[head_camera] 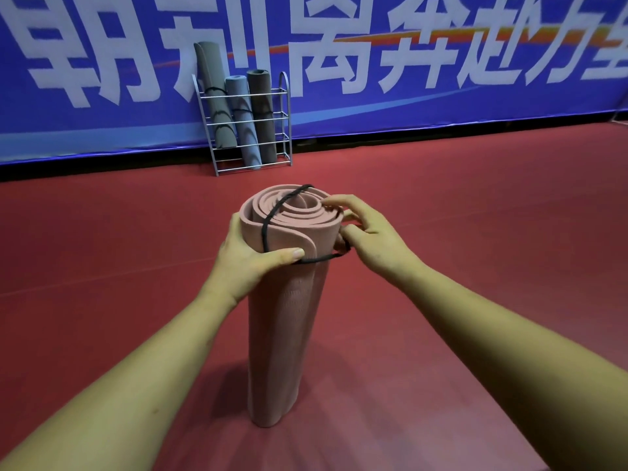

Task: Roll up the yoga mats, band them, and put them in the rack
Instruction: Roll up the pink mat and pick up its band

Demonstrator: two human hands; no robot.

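A rolled pink yoga mat (285, 334) stands upright on the red floor in front of me. My left hand (248, 256) grips its upper left side, thumb pressed across the front. A black elastic band (272, 219) stretches over the top rim and loops around the front below my thumb. My right hand (367, 232) holds the band at the mat's right side, fingers touching the top edge. A metal wire rack (282, 96) stands against the wall further back, holding three rolled mats: a grey one (217, 96), a light blue one (243, 120) and a dark one (263, 113).
A blue banner (441, 62) with large white characters covers the back wall. Red floor (475, 215) spreads between me and the rack.
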